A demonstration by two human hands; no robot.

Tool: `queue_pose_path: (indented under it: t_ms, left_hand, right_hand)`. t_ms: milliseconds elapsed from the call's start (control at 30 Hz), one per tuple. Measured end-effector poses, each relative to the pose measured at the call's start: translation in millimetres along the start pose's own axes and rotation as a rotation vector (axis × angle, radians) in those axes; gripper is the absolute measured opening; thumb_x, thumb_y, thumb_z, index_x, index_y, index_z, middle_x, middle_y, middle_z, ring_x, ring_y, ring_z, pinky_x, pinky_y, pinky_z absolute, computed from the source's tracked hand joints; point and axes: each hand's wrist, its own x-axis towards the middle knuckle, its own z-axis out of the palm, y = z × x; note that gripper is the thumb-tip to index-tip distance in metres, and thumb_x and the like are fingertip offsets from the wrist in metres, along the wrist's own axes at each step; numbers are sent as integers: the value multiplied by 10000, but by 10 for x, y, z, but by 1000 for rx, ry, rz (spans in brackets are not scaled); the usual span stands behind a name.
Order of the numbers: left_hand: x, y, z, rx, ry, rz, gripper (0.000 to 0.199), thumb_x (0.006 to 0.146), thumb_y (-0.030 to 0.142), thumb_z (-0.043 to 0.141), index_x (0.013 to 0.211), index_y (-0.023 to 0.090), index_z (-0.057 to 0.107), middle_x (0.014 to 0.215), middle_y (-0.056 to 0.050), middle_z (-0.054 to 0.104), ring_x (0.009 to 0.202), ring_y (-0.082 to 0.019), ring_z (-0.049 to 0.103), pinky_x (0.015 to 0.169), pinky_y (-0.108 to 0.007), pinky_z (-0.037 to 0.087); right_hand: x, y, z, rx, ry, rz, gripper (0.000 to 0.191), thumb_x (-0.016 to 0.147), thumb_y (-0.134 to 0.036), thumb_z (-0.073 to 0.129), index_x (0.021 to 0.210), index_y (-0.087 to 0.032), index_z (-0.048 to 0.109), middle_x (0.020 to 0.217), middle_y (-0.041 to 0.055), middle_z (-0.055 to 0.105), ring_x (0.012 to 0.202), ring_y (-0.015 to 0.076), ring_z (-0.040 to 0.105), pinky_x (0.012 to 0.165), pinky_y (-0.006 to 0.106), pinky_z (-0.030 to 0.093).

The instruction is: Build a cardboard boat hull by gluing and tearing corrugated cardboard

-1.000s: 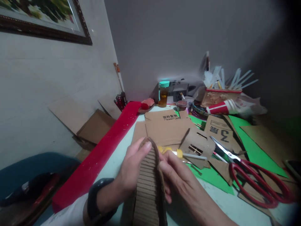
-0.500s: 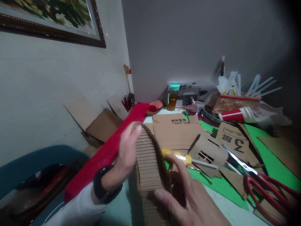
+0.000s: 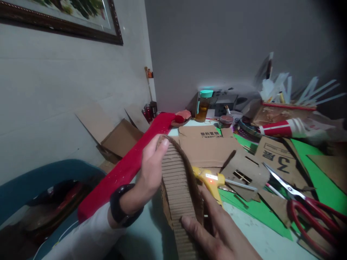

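Note:
A curved piece of ribbed cardboard (image 3: 177,184) stands upright between my hands. My left hand (image 3: 151,166) grips its far rounded end, thumb over the top edge. My right hand (image 3: 217,227) holds the nearer right side, thumb on the ribbed face and fingers behind the outer wall, partly hidden. Just beyond my right hand lies a yellow glue gun (image 3: 213,180) with a small orange light showing. Its metal rod-like part reaches toward a slotted cardboard piece (image 3: 245,173). Scissors with red handles (image 3: 298,195) lie open at the right.
Flat cardboard (image 3: 208,148) and green sheets (image 3: 306,148) cover the table's far side. Behind are a bottle (image 3: 203,106), red-striped cups (image 3: 282,128) and a box of white strips (image 3: 287,112). Red cloth (image 3: 121,166) runs along the left edge, beside a teal bin (image 3: 92,169).
The view has shifted slightly, so the table items appear farther right. My right forefinger has moved down and back from the glue gun onto the cardboard's side. My left hand keeps its grip.

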Motion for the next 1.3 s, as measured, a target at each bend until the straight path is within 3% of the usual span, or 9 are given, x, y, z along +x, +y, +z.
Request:
queue_pose_path:
  t_ms: [133, 367, 567, 700, 767, 1000, 1133, 1300]
  left_hand:
    - [-11, -11, 29, -24, -26, -2, 190, 962, 371, 561, 929, 197, 631, 915, -25, 723, 602, -118, 617, 605, -251, 494]
    - [-29, -4, 30, -9, -43, -17, 223, 958, 375, 571, 874, 183, 648, 882, -27, 746, 565, -114, 614, 562, -241, 480]
    - [-27, 1, 23, 36, -92, -38, 262, 963, 387, 571, 872, 171, 685, 780, -23, 739, 602, -132, 627, 580, -235, 488]
    - [-15, 10, 19, 70, -108, -69, 283, 961, 392, 566, 855, 162, 691, 760, -34, 745, 576, -138, 616, 546, -240, 475]
    - [3, 5, 11, 82, -119, -84, 271, 951, 383, 577, 849, 160, 691, 788, -44, 755, 605, -148, 632, 571, -247, 485]
    - [73, -1, -35, 118, -152, -104, 247, 930, 383, 602, 880, 156, 685, 833, -49, 734, 684, -158, 621, 654, -266, 481]
    - [126, 34, -85, 187, -168, -52, 217, 892, 356, 647, 805, 158, 667, 767, -11, 658, 703, -148, 566, 643, -242, 433]
    - [194, 55, -138, 280, -200, -15, 211, 873, 345, 662, 771, 161, 681, 745, 1, 627, 712, -152, 532, 665, -246, 405]
  right_hand:
    - [10, 19, -1, 24, -33, -30, 511, 836, -426, 555, 1288, -189, 550, 1309, 103, 686, 1209, 279, 649, 996, 371, 525]
    - [46, 200, 22, -34, -45, 30, 628, 882, -438, 567, 1447, -189, 449, 1441, 117, 582, 1388, 296, 487, 1156, 462, 390]
    - [44, 154, -29, -35, -76, -137, 504, 920, -274, 520, 1422, -229, 516, 1318, 74, 689, 1210, 248, 656, 1021, 357, 537]
    - [59, 81, -81, -55, -122, -175, 537, 895, -217, 548, 1431, -223, 511, 1319, 71, 692, 1279, 272, 609, 953, 334, 581]
    - [69, 59, -93, -15, -156, -167, 537, 892, -211, 547, 1428, -208, 514, 1315, 70, 695, 1298, 273, 592, 933, 320, 587]
    - [79, 84, -82, 136, -140, -100, 457, 866, -301, 579, 1304, -172, 606, 1224, 99, 725, 1100, 266, 693, 894, 352, 569]
    - [83, 95, -120, 104, -188, -88, 535, 879, -327, 565, 1371, -117, 553, 1250, 144, 705, 1057, 262, 697, 922, 382, 552]
    - [73, 48, -209, 12, -161, -23, 494, 867, -247, 593, 1356, -176, 608, 1225, 96, 733, 1148, 288, 680, 947, 357, 564]
